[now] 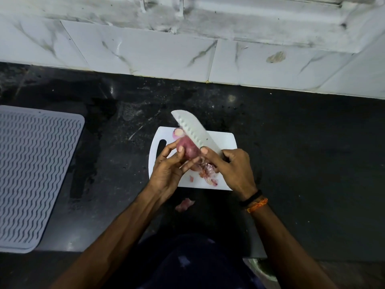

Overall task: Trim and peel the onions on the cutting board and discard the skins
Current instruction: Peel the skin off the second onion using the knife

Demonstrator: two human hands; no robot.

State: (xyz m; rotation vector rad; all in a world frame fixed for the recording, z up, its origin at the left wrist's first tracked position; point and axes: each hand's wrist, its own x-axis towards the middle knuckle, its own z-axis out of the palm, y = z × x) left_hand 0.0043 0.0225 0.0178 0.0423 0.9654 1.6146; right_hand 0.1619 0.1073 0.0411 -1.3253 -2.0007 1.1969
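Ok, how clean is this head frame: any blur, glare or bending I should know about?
Head view: dim overall, the dark countertop swallowing detail; small specular glints on it; knife blade edges slightly smeared by motion; onion and both hands reasonably sharp; the tiled wall line bows from wide-angle distortion.

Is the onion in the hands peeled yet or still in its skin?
Partly peeled: the onion shows reddish outer skin, with loose skin hanging beneath it and scraps on the board.
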